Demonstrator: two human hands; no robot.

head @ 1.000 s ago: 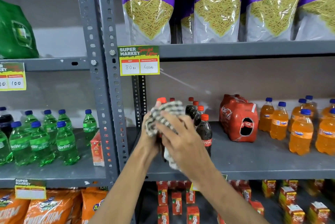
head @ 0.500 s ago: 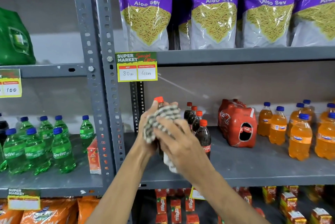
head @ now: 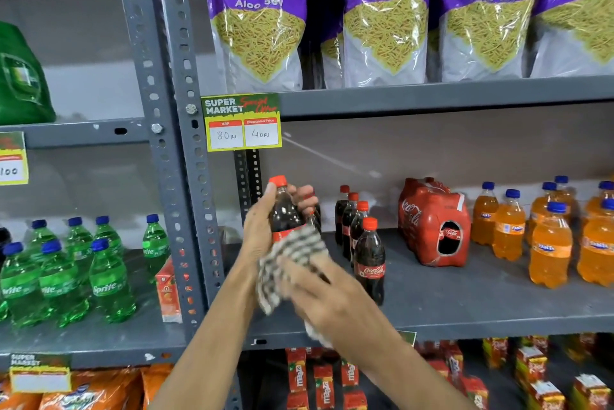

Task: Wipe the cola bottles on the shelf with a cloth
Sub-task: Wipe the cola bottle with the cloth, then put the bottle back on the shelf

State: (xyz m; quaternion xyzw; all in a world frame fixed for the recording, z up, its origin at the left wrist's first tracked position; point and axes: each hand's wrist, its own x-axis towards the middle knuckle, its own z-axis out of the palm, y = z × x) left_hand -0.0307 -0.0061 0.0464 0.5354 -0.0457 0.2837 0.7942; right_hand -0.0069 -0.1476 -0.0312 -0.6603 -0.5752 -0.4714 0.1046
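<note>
My left hand grips a small cola bottle with a red cap, held upright above the grey shelf. My right hand presses a black-and-white checked cloth against the bottle's lower half, covering its label. The cloth's tail hangs below my right hand. Several more cola bottles stand in a row on the shelf just to the right, untouched.
A red shrink-wrapped cola pack and orange soda bottles stand further right. Green Sprite bottles fill the left bay beyond the grey upright post. Purple snack bags sit on the shelf above; juice cartons below.
The cloth has slid down from the bottle's cap and neck to its lower half, so the cap and shoulder now show. My right hand has moved down with it.
</note>
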